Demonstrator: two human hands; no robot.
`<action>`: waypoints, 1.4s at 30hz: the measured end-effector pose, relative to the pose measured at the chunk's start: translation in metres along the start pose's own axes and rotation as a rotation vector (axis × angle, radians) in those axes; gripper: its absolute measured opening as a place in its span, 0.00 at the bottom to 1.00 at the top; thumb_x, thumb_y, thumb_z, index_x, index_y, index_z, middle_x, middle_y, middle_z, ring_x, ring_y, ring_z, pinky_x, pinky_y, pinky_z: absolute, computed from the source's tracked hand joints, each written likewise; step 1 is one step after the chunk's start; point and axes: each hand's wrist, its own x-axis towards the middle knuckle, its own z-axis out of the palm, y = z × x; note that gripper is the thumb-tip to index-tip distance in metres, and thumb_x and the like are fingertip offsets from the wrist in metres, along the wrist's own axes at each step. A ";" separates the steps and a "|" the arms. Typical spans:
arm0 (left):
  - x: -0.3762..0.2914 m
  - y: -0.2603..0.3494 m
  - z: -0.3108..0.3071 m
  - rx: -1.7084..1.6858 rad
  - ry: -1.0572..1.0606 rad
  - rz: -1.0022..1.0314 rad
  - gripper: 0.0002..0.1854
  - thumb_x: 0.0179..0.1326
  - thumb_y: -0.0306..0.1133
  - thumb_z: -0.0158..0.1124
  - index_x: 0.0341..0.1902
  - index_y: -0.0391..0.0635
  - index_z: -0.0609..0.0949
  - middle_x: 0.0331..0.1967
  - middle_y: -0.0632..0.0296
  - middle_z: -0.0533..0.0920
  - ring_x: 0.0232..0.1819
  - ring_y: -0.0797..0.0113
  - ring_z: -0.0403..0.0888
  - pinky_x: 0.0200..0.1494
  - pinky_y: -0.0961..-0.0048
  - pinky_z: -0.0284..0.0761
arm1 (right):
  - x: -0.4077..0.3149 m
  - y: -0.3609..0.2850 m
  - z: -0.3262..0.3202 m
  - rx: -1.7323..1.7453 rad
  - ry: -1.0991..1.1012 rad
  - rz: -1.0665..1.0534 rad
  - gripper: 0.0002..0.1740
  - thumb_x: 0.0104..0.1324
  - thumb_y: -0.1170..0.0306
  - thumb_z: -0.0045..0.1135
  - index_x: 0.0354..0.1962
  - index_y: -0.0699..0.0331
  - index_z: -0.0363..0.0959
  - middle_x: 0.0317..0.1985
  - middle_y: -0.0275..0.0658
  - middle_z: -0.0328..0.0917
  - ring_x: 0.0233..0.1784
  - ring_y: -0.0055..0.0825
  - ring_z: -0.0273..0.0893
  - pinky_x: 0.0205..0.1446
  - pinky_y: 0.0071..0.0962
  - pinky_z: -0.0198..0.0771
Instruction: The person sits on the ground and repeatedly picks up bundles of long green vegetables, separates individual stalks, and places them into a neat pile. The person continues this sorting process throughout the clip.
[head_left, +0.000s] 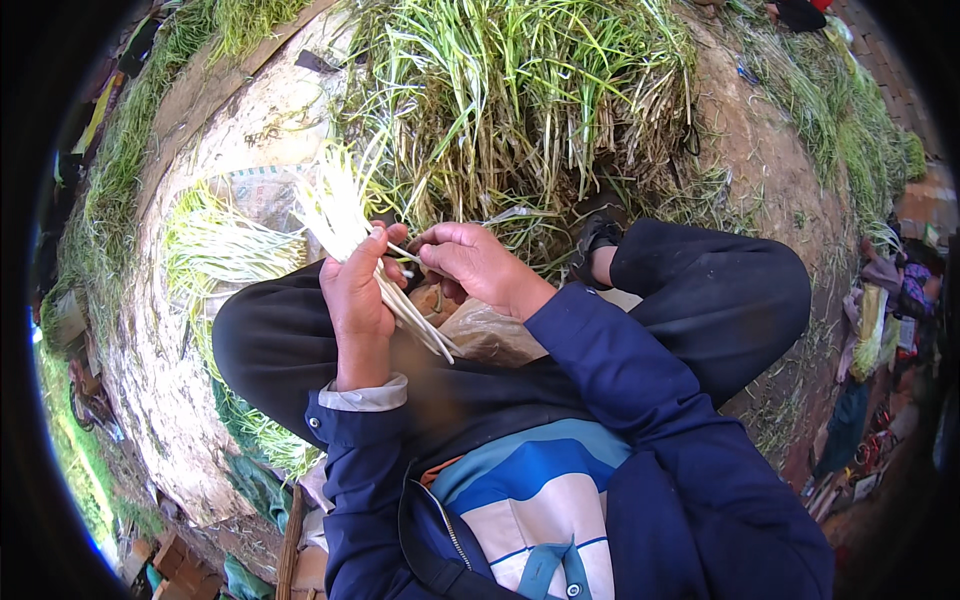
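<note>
A bunch of slender white-and-green stalks (409, 307), which look like chives or a similar allium, is gripped in my left hand (356, 304) over my left thigh. Its pale ends slant down to the right, and its brightly lit tops point up and away. Close beside it, the thumb and fingers of my right hand (480, 266) pinch the end of one pale stalk (405, 254). Further left, a pile of similar stalks (232, 244) lies on a printed woven sack (262, 195). A large heap of uncleaned leafy plants (517, 105) with brown, withered bases stands in front of me.
Beneath my hands, between my bent legs, is a translucent plastic sheet or bag (491, 334). More greens (817, 105) are spread along the right. Bricks (184, 566) and a wooden stick (289, 544) lie at lower left. Part of another person (801, 13) shows at the top right.
</note>
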 end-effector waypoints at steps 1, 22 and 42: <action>0.000 -0.001 0.000 0.010 -0.017 -0.008 0.11 0.68 0.29 0.65 0.51 0.41 0.77 0.40 0.51 0.87 0.20 0.77 0.75 0.22 0.79 0.74 | -0.001 -0.001 0.000 0.048 -0.015 0.045 0.08 0.72 0.68 0.55 0.34 0.63 0.77 0.24 0.31 0.76 0.21 0.17 0.70 0.24 0.21 0.66; 0.006 0.010 -0.012 -0.171 0.065 0.000 0.08 0.70 0.31 0.65 0.46 0.42 0.78 0.37 0.55 0.86 0.22 0.76 0.73 0.23 0.78 0.70 | 0.020 0.033 -0.027 -0.221 0.142 -0.027 0.10 0.69 0.69 0.56 0.29 0.65 0.77 0.22 0.38 0.75 0.20 0.27 0.72 0.25 0.30 0.67; 0.011 0.011 -0.028 -0.190 0.039 -0.066 0.10 0.73 0.35 0.62 0.51 0.44 0.79 0.40 0.64 0.83 0.27 0.78 0.72 0.31 0.80 0.69 | -0.159 -0.144 0.129 -0.427 -0.694 -0.890 0.14 0.63 0.67 0.58 0.26 0.70 0.68 0.16 0.40 0.66 0.16 0.39 0.72 0.18 0.37 0.65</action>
